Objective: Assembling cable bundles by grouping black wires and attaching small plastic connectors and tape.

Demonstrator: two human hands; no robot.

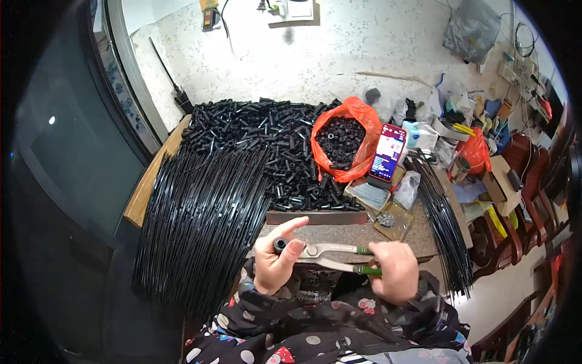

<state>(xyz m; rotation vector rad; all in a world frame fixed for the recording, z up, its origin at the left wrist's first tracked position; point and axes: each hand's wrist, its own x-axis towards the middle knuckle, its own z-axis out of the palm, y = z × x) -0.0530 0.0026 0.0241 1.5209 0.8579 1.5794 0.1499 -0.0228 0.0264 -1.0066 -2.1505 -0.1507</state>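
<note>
My left hand [274, 265] pinches a short black tubular piece [280, 245], its round end turned up and its index finger stretched out. My right hand [397, 273] is closed round the green-gripped handles of metal pliers [333, 249], which stand spread apart. The pliers' head lies right beside the left hand's fingers; its jaws are hidden there, so I cannot tell whether they touch the piece. Beyond my hands a big heap of similar black tubes [254, 130] covers the table, behind a low metal strip [315, 218].
Long thin black rods [194, 224] lie spread at the left; another bundle [445, 227] hangs over the right edge. A red plastic bag [362, 112] holds small black parts. A lit phone [387, 153] stands beside it. Bags and boxes clutter the right, near wooden chairs [518, 233].
</note>
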